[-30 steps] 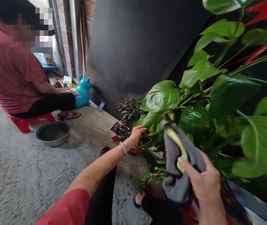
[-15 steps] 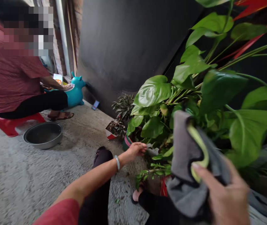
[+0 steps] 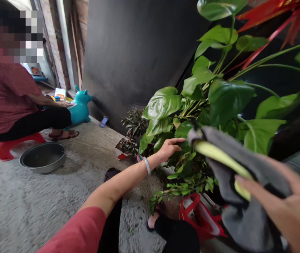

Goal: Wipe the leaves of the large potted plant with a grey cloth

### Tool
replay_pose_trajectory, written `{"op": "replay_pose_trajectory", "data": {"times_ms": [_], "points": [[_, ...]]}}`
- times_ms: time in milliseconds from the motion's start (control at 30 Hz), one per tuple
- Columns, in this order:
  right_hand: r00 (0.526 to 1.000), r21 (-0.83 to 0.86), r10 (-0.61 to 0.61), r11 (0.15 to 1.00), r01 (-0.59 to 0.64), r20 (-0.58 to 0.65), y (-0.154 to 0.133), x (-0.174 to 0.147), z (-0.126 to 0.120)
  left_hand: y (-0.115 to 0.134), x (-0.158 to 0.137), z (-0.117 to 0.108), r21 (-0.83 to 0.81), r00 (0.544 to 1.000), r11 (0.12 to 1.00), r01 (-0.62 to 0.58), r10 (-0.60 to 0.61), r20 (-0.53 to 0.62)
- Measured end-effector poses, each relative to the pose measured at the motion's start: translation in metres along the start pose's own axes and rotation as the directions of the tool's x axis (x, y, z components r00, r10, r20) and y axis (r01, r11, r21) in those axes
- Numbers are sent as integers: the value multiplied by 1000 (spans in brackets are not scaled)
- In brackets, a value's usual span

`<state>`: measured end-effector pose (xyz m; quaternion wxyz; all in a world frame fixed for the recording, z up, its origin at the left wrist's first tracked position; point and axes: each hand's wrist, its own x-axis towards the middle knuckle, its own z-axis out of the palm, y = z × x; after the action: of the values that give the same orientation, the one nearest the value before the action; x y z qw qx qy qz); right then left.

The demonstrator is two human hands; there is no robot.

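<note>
My right hand (image 3: 284, 200) grips a grey cleaning cloth (image 3: 247, 158) with a yellow-green side showing in its fold; the cloth is bunched, with its lower part hanging down. My left hand (image 3: 169, 149), below a pale bangle, reaches to the lower leaves of a large potted plant (image 3: 163, 105). Its index finger is stretched out beside a leaf, and I see nothing held in it. Whether the fingertips touch the leaf I cannot tell. The cloth's tip is in front of the foliage, just right of my left hand.
A person (image 3: 10, 91) sits on a red stool (image 3: 15, 144) at left, beside a grey basin (image 3: 44, 158) and a teal animal-shaped toy (image 3: 80, 107). A smaller potted plant (image 3: 135, 123) stands by the dark wall panel (image 3: 139, 45). A red bag (image 3: 201, 218) lies below the leaves.
My left hand has moved up and right into the leaves, and its index finger has stretched out. The cloth has swung lower and tilted in my right hand. The view has shifted slightly right.
</note>
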<state>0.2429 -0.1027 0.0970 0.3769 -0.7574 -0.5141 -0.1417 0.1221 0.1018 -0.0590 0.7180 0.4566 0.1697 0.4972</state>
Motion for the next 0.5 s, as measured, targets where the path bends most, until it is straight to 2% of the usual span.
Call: {"op": "replay_pose_trajectory", "data": {"times_ms": [67, 100, 133, 200, 267, 333, 400, 433, 500], "points": [[981, 11, -68, 997, 71, -182, -8, 15, 16, 1, -4, 0, -24, 999, 999, 32, -32, 2], [972, 32, -92, 994, 101, -214, -10, 19, 32, 2, -5, 0, -44, 999, 998, 45, -45, 16], [980, 62, -93, 993, 105, -174, -9, 17, 50, 2, -6, 0, -60, 999, 997, 42, -40, 32], [998, 128, -50, 991, 43, 46, 0, -7, 83, -1, -7, -4, -80, 1000, 997, 7, -5, 26], [971, 179, 22, 982, -66, 238, 19, -49, 96, -8, -12, -17, -78, 1000, 997, -3, 3, -1], [932, 224, 94, 958, -180, 349, 43, -93, 83, -21, -21, -33, -25, 1000, 1000, 11, -11, -18], [907, 223, 168, 937, -269, 387, 66, -121, 52, -39, -35, -46, 110, 1000, 994, -1, 2, -4], [901, 201, 215, 931, -306, 376, 75, -126, 36, -49, -43, -48, 204, 1000, 979, -21, 19, 12], [924, 165, 282, 929, -330, 259, 88, -120, 13, -69, -58, -43, 417, 995, 906, -69, 33, 91]]}}
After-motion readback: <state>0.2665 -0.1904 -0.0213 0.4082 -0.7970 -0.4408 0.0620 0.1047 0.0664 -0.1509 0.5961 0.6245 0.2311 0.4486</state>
